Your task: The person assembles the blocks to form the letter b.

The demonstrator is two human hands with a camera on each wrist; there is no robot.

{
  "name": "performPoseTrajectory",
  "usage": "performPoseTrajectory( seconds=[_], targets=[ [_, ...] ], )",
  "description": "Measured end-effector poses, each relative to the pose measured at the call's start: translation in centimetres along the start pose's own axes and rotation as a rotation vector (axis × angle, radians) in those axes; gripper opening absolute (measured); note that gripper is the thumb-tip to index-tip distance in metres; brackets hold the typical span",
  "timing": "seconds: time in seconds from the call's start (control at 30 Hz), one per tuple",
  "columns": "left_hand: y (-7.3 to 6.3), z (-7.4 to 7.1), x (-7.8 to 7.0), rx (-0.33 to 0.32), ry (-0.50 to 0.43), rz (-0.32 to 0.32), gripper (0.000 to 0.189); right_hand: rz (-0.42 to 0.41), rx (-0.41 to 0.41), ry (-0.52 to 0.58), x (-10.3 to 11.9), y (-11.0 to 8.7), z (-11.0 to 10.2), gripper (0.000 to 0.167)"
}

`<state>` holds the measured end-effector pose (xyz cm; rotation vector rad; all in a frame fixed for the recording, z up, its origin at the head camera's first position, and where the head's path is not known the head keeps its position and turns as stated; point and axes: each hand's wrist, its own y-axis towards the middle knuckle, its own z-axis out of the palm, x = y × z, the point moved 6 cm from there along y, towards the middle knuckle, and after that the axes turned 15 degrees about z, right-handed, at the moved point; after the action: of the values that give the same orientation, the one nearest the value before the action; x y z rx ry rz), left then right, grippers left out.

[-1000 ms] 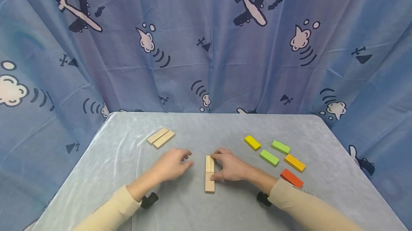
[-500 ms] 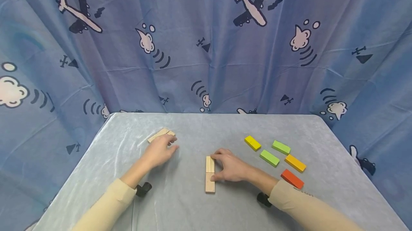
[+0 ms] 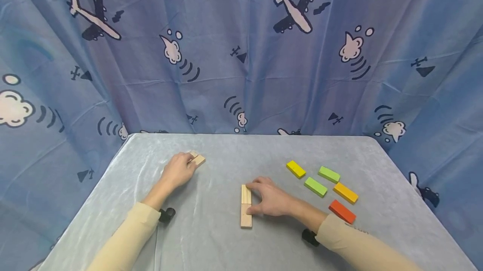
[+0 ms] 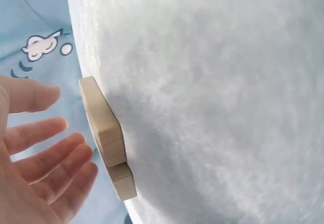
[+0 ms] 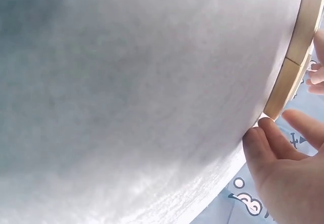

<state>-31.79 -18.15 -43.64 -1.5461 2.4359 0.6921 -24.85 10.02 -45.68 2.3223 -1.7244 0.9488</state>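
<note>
My left hand [image 3: 177,171] reaches over a pair of plain wooden blocks [image 3: 198,160] at the back left, hiding part of them. The left wrist view shows its fingers spread beside the wooden blocks [image 4: 105,120], with a gap between. In mid-table, plain wooden blocks stand end to end: a near block [image 3: 246,221] and a far piece [image 3: 245,195] with a line running along its top. My right hand [image 3: 272,197] rests at their right side, thumb at the near block and index finger by the far end. The right wrist view has its fingertips right at the wooden block's end [image 5: 281,95].
Coloured blocks lie to the right: a yellow block [image 3: 296,169], two green blocks [image 3: 315,187], an orange block [image 3: 345,193] and a red block [image 3: 342,211] near the right sleeve. A patterned blue curtain [image 3: 211,53] hangs behind the grey cloth-covered table [image 3: 211,237].
My left hand has moved left and away from me, from beside the middle blocks to over the back-left pair. My right hand has stayed at the middle blocks.
</note>
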Motion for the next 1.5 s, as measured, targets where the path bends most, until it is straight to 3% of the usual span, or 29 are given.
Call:
performPoseTrajectory(
  seconds=[0.23, 0.53, 0.77, 0.9, 1.03, 1.27, 1.5],
  targets=[
    [-0.1, 0.3, 0.5, 0.033, 0.033, -0.030, 0.028, 0.016, -0.003, -0.002, -0.1, -0.6, 0.1, 0.072],
    [0.0, 0.8, 0.5, 0.060, 0.011, -0.038, 0.030, -0.012, -0.025, 0.004, 0.1, -1.1, 0.1, 0.070],
    [0.2, 1.5, 0.8, 0.105, -0.177, -0.055, 0.050, -0.015, -0.022, -0.009, 0.0, -1.1, 0.1, 0.071],
    [0.4, 1.7, 0.7, 0.174, -0.267, -0.021, 0.071, -0.025, -0.028, -0.016, 0.0, -1.1, 0.1, 0.070],
    [0.7, 2.0, 0.6, 0.216, -0.273, 0.033, 0.086, -0.015, -0.019, -0.024, 0.0, -1.2, 0.1, 0.071],
    [1.4, 2.6, 0.4, 0.211, -0.218, 0.084, 0.086, -0.018, -0.022, -0.037, -0.2, -1.3, 0.1, 0.072],
    [2.1, 3.3, 0.4, 0.222, -0.253, 0.063, 0.087, -0.023, -0.024, -0.022, -0.2, -1.3, 0.3, 0.070]
  ],
)
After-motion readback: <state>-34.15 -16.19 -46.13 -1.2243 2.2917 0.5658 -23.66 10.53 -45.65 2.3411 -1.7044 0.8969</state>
